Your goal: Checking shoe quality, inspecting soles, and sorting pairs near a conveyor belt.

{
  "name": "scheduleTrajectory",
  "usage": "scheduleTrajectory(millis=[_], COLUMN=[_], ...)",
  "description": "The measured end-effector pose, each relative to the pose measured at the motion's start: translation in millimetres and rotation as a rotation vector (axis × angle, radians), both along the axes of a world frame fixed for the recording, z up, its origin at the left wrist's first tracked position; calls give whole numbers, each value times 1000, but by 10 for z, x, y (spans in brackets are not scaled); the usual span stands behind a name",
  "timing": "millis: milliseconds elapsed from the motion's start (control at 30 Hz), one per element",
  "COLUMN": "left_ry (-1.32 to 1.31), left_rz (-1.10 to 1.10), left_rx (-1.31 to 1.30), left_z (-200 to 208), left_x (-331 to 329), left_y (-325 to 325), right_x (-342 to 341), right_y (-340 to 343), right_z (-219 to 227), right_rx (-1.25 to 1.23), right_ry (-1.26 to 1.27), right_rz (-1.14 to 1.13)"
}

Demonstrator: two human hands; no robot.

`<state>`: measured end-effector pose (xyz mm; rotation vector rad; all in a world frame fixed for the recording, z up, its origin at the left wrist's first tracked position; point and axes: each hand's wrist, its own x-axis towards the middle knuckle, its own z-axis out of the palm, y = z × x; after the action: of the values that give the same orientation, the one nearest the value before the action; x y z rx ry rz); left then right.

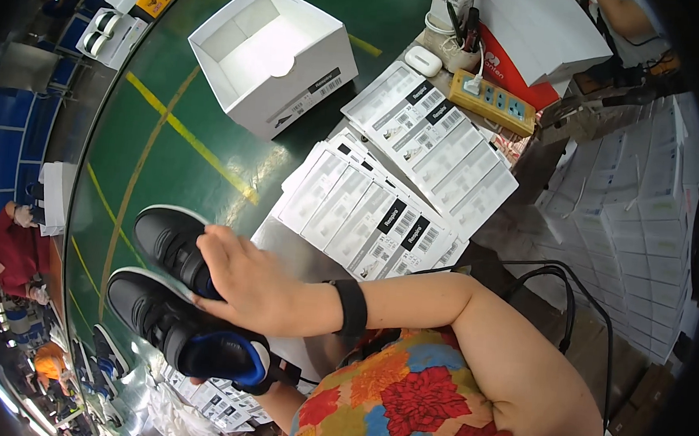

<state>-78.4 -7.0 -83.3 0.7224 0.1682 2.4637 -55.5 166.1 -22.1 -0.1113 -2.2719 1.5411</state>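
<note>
A pair of black sneakers with straps is held side by side at the lower left, toes pointing up and left. My right hand (243, 283), with a black band on its wrist, is closed over the far sneaker (171, 242), covering its heel and opening. The near sneaker (148, 309) shows a blue lining. Mostly hidden under its heel is my left hand (276, 395), which grips it from below; a fingertip shows along the sole. Beyond my hands stands an open white shoebox (248, 101) with only white inside it.
Two stacks of printed label sheets, a nearer one (350, 210) and a farther one (436, 135), lie right of the box. A yellow power strip (491, 102) and a white earphone case (423, 60) sit behind. White boxes (617, 212) are piled at right. Co-workers are at far left.
</note>
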Motion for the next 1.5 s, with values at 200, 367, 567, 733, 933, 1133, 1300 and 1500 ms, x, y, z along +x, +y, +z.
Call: scheduleTrajectory(millis=[200,367,567,733,933,1133,1300,1500], left_ry=[-153,-77,94,355,1406,1465,1475,1470], left_rz=[684,15,230,374,791,981,1119,1176], left_rx=[-743,58,-672,-728,-1697,-1440,-1279,-1289], left_z=[-177,-75,589,970,700,335,306,267], left_x=[3,-195,-273,-718,-1235,-1487,-1548,-1594], left_y=[313,782,1159,1816,2343,2570,2541,2586], right_x=[143,292,124,-535,-1155,-1815,-2060,-2219], right_y=[366,595,1261,2190,3295,3462,3415,3424], right_z=[290,665,825,1003,1635,1291,978,731], right_rx=[209,486,336,339,1007,1662,1484,1509], right_ry=[135,270,-44,-58,25,-38,-132,-314], right_rz=[-83,-250,21,42,-5,250,361,357])
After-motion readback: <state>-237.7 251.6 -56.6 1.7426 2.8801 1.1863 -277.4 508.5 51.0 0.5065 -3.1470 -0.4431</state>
